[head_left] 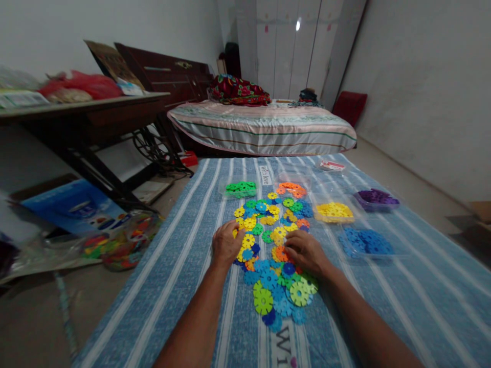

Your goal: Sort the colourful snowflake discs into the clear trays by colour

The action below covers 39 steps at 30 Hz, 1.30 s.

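Note:
A pile of flat, notched plastic discs (269,278) in several colours spreads down the middle of the cloth. My left hand (227,242) is at the pile's left edge, its fingers curled in around a yellow notched disc (235,233). Across from it, my right hand (307,251) rests low over the right side. Its bent fingers touch the pile beside an orange disc (281,253) and a yellow disc (278,235); whatever lies under its fingertips is hidden. Larger light-green discs (299,293) and blue ones lie nearer to me.
Clear tubs hold sorted discs: green (241,189), orange (291,189), yellow (334,211), purple (377,199) and blue (366,242). A small lidded box (332,166) stands at the far edge. Beyond are a bed (264,128) and, left, a sewing-machine table (92,106).

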### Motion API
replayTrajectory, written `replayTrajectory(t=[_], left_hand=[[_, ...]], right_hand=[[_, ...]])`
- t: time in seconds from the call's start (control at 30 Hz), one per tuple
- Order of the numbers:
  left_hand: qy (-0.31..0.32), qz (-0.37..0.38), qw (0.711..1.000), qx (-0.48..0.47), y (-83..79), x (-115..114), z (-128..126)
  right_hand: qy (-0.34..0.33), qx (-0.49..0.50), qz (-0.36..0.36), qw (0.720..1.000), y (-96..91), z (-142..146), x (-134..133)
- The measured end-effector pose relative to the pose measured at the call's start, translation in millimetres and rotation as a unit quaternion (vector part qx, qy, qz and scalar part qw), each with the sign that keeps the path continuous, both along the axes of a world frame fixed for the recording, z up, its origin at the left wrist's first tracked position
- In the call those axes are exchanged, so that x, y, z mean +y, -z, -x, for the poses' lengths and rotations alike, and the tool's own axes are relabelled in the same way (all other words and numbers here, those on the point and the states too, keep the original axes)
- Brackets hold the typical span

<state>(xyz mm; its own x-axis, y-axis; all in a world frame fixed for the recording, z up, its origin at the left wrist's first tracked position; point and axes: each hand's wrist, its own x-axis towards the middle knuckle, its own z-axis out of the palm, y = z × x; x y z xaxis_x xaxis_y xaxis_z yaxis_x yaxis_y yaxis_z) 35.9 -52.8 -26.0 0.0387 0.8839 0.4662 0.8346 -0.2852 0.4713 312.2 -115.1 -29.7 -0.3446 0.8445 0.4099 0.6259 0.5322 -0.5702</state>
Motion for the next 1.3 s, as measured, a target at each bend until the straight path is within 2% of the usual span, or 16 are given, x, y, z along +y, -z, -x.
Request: replayTrajectory(t=[0.97, 1.3], left_hand=[[0.000, 0.008, 1.000, -0.008, -1.7, -1.1, 0.3], [0.001, 0.005, 1.000, -0.010, -0.5, -0.3, -1.3]], right_hand=[[-0.001, -0.007, 0.006, 1.000, -3.8, 0.1, -0.7], [0.007, -0.009, -0.003, 1.000, 0.2, 1.1, -0.1]])
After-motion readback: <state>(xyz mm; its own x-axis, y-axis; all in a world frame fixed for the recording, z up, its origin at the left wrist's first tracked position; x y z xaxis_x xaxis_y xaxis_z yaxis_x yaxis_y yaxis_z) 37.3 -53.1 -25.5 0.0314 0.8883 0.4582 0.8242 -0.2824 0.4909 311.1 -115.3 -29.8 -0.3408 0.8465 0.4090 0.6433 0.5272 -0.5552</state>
